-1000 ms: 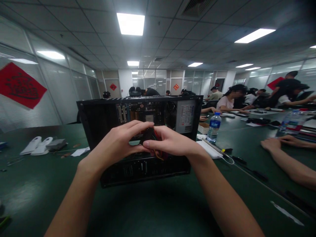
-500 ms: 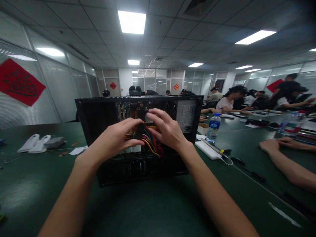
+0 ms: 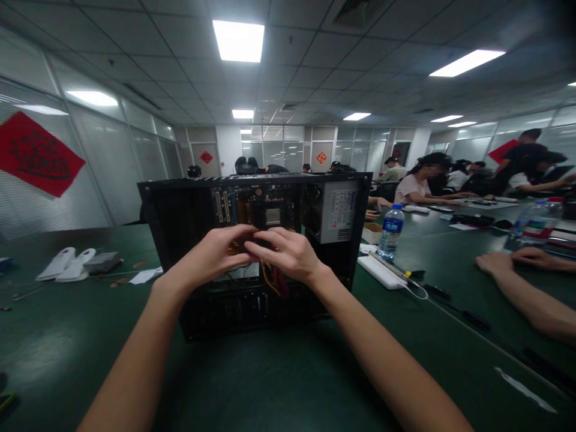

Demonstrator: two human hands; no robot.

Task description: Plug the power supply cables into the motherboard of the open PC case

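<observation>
An open black computer case [image 3: 164, 231] stands in front of me on the green table. My left hand [image 3: 220, 249] reaches into its opening, thumb and fingers curved closed around a dark part of the cable bundle. My right hand [image 3: 290, 252] meets it from the other side, fingers bent on the same coloured power cables [image 3: 276, 282], which hang below it. The exact grip is partly hidden by the fingers. Behind my hands are the motherboard [image 3: 252, 201] with a bare square processor [image 3: 272, 216] and the power supply [image 3: 339, 210] at upper right.
Right of the case stand a water bottle [image 3: 390, 231], a white power strip [image 3: 382, 273] with a cable, and a small box [image 3: 372, 232]. A co-worker's arms [image 3: 526, 282] rest further right. White objects [image 3: 67, 264] and a grey block [image 3: 102, 262] lie left.
My right hand has come down and left, closing against my left hand over the cables. The processor now shows above the hands, and the cables hang lower and more covered.
</observation>
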